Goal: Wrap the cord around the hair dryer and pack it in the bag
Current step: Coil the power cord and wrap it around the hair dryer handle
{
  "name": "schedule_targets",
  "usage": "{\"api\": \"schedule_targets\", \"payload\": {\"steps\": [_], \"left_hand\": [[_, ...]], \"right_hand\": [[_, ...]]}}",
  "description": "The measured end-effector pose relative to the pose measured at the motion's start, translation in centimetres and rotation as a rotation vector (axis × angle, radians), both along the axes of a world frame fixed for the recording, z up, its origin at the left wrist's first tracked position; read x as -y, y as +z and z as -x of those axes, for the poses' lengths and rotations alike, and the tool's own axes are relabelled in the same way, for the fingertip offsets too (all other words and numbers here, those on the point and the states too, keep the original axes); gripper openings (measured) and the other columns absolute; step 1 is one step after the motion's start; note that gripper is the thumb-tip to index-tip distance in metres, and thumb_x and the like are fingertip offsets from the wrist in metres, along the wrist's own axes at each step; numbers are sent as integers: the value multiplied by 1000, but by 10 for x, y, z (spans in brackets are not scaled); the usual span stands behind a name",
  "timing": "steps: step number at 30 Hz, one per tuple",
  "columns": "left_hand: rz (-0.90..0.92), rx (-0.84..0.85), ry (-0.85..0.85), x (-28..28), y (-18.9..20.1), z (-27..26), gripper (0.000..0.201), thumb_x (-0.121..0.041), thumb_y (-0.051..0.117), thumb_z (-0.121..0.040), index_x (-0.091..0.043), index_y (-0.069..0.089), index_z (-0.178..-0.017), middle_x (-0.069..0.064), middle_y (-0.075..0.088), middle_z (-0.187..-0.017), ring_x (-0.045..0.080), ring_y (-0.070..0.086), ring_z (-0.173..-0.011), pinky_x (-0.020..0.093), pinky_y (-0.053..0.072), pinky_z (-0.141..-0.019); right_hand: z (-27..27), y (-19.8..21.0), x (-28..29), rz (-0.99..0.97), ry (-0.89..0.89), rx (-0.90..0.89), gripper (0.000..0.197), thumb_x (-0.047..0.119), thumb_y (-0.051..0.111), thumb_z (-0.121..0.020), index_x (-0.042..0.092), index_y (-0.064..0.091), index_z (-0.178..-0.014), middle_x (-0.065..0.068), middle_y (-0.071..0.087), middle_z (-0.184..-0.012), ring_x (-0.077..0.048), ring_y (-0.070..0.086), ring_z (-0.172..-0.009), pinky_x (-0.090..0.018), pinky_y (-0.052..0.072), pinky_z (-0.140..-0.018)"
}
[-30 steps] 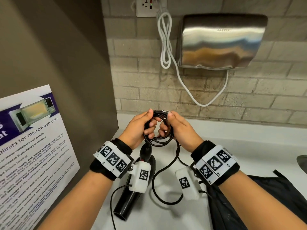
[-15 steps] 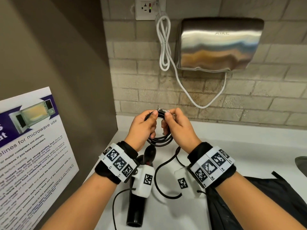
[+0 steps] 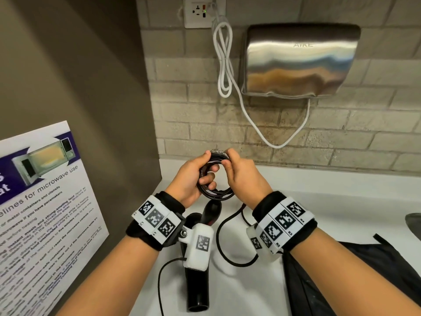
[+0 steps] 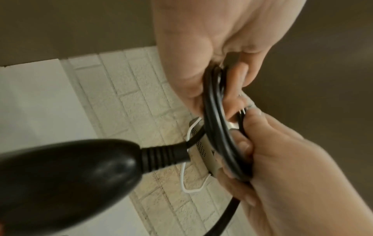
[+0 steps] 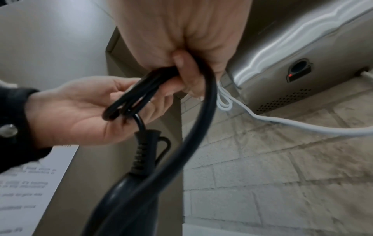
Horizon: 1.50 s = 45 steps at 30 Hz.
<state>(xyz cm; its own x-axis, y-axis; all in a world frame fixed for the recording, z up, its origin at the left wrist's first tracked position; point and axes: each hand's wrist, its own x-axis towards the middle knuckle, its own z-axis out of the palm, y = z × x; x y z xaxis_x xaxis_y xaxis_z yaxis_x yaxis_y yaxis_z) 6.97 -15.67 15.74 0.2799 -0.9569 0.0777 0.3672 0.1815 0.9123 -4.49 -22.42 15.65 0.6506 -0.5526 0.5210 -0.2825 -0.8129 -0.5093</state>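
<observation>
1. Fingers [image 3: 208,179] of the left hand [image 3: 190,179] curl through the coiled loops of the black cord [image 3: 214,192], thumb on top; the right hand [image 3: 243,179] pinches the same coil from the other side, thumb and fingertips closed on its upper edge. Both hands hold it above the white counter [image 3: 341,201], close to the brick wall [image 3: 296,137].
2. On that wall hangs a steel hand dryer [image 3: 298,62], its white cable [image 3: 224,62] looped up to the outlet [image 3: 200,12].
3. At the left leans a microwave-guidelines poster [image 3: 45,213].
4. A black bag [image 3: 387,270] lies on the counter under the right forearm.
5. Below the hands the black hair dryer [image 3: 198,288] hangs from the coil by its cord end, nozzle pointing down toward the counter edge; whether it touches the counter I cannot tell.
6. A loose run of cord trails from the coil in a curve across the counter between the two wrists.
</observation>
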Motion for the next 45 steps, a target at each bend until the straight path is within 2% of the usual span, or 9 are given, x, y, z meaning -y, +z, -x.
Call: {"api": "schedule_targets", "payload": {"steps": [3,7,15,21,25,30,33,40,45], "left_hand": [[34,90,106,1,-1,3,26,-30,35,-98,-20,59,-102,-9,34,-48,1,22,-34,15,23,-35],[75,79,197,4,-3,6,25,-29,35,-98,-19,58,-98,-11,33,-46,0,21,-34,13,18,-32],[9,24,62,2,-1,2,22,-23,35,-98,-15,52,-87,-5,43,-51,3,25,-31,15,28,-35],[-185,-19,-142,-2,10,-8,39,-38,34,-95,-10,56,-78,-3,48,-49,5,27,-29,19,37,-42],[-239,125,-61,-1,11,-3,43,-45,41,-92,-12,54,-69,-7,31,-37,5,22,-27,19,35,-38],[-156,155,138,1,12,5,33,-37,53,-90,-20,43,-63,-10,21,-40,4,19,-31,15,19,-33],[-114,99,146,2,9,6,34,-37,50,-92,-19,43,-63,-9,22,-40,4,19,-31,15,18,-33],[-197,101,-75,-3,12,-4,27,-24,36,-96,-12,48,-75,-3,45,-47,6,34,-32,23,47,-45],[-227,290,8,-2,12,1,34,-40,48,-92,-11,58,-77,-7,32,-43,6,24,-33,22,38,-41]], "right_hand": [[0,-4,-3,-47,29,77,24,23,37,-97,13,44,-118,6,46,-58,-13,47,-52,-31,36,-55],[3,-14,-6,-116,27,138,41,21,46,-94,16,34,-133,10,52,-72,-5,49,-61,-20,38,-62],[5,-12,-4,-49,-30,5,13,21,32,-98,11,39,-95,5,41,-58,-12,39,-51,-29,27,-47],[10,-2,-3,85,-29,-211,18,20,33,-98,5,41,-104,-7,46,-66,-26,42,-62,-31,29,-58],[11,5,-4,194,-9,-298,19,22,33,-98,6,41,-105,-8,48,-74,-26,42,-64,-33,30,-59],[11,-5,-8,-43,28,-62,26,27,40,-96,11,42,-117,0,53,-69,-20,50,-61,-35,42,-59],[10,-14,-7,-128,-20,32,15,26,39,-96,14,46,-103,-3,56,-71,-23,53,-66,-38,45,-63],[10,-13,-3,-16,-77,-131,12,20,34,-98,14,33,-88,6,37,-61,-23,43,-65,-30,29,-60],[8,-9,-5,64,-85,-178,17,21,35,-98,6,43,-100,-5,45,-76,-24,43,-70,-32,31,-62]]}}
